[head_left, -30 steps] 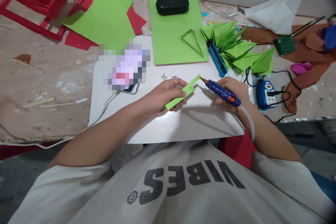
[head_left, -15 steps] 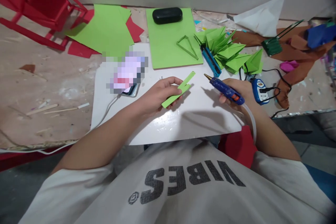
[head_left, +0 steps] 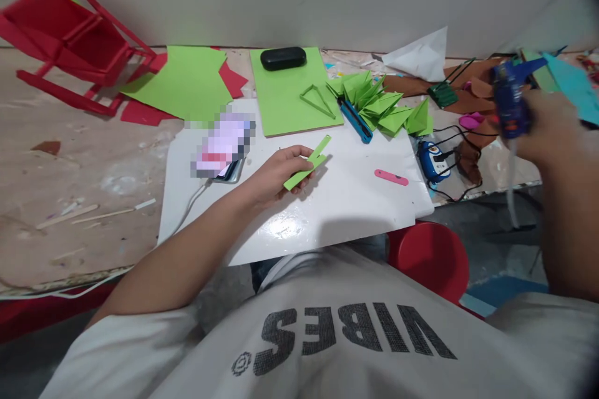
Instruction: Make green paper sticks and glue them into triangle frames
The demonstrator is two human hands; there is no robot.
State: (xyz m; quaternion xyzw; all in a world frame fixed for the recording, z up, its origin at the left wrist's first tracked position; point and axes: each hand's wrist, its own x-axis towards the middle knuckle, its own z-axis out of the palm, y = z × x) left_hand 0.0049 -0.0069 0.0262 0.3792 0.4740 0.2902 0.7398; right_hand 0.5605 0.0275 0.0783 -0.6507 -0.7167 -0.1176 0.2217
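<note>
Over the white board (head_left: 360,212), my left hand (head_left: 285,177) pinches folded light-green paper strips (head_left: 299,179) between thumb and fingers, one thin end pointing away from me. Far to the right, my right hand (head_left: 545,124) is wrapped round a blue hot glue gun (head_left: 511,100), blurred by motion; a pale glue stick hangs from the gun's rear. A pink flat stick (head_left: 391,177) with rounded ends lies on the board between the hands. Beyond it are a blue utility knife (head_left: 354,120) and a cluster of folded green paper spikes (head_left: 372,100).
A phone (head_left: 224,143) with a white cable lies left on the board. Behind stands a green board (head_left: 281,100) bearing a black case (head_left: 283,58) and a green paper triangle (head_left: 318,101). A red model chair (head_left: 88,50) is at left, a blue corded socket block (head_left: 434,161) at right.
My right hand has swung away to the right with the glue gun, uncovering the pink stick. My left hand keeps its hold on the paper strips. The view has shifted slightly.
</note>
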